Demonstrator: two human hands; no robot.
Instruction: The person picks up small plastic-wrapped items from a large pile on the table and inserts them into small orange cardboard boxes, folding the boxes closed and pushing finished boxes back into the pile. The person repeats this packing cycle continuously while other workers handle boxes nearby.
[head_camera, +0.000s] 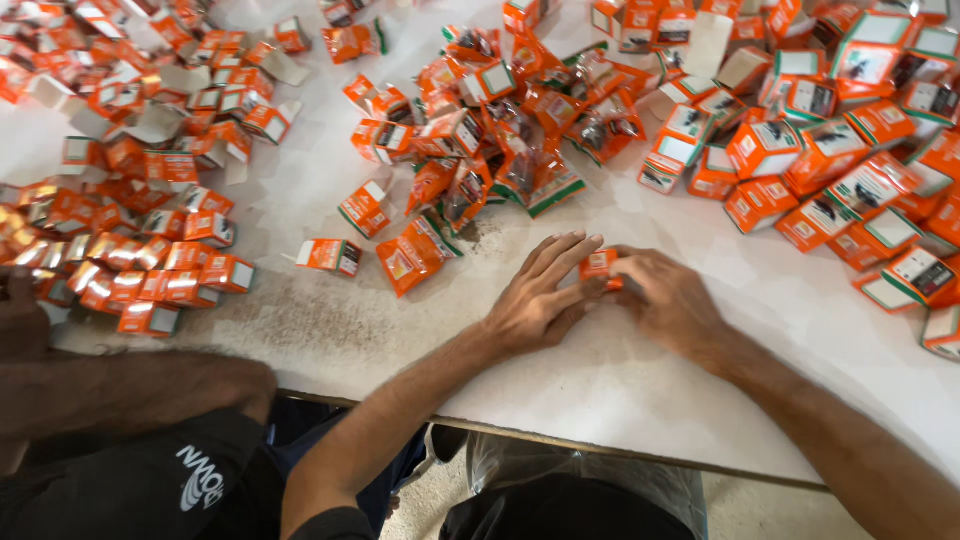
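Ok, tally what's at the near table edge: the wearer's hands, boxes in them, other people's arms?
Wearer's hands: 2, left hand and right hand
Orange box between them: 1
Co-worker's arm: 1
Total: 4

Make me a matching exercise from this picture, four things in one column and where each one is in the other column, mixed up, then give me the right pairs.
Things
1. small orange box
2. left hand
3. another person's forearm
4. larger orange and green boxes

Places
A. heaped at the table's far right
B. resting on the table's near left edge
C. held between both hands
D. flat on the white table, fingers spread, beside the right hand

Pairs: 1-C, 2-D, 3-B, 4-A
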